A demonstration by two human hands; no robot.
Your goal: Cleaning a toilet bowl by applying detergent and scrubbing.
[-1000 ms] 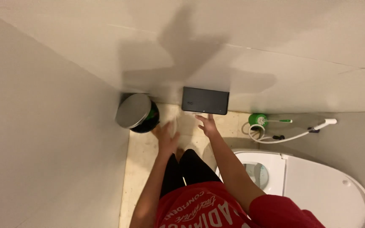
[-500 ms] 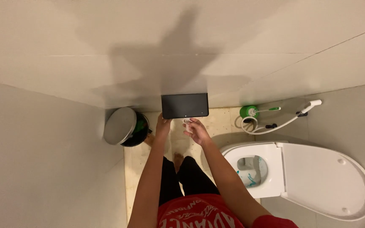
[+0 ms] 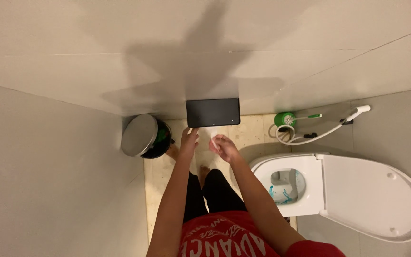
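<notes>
Hands under a flat black wall dispenser [image 3: 213, 112]: left hand [image 3: 189, 140] open-fingered, right hand [image 3: 223, 146] pinching white tissue [image 3: 212, 138], above beige floor tile [image 3: 250, 133]

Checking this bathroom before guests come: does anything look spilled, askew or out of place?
Blue streaks line the inside of the open toilet bowl; whether cleaner or stain is unclear. The spray hose lies looped on the floor beside the green brush. The bin stands normally.

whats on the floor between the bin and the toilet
In the head view, the person's legs in black trousers stand on the tan floor between the pedal bin and the toilet; nothing else shows there.
</notes>
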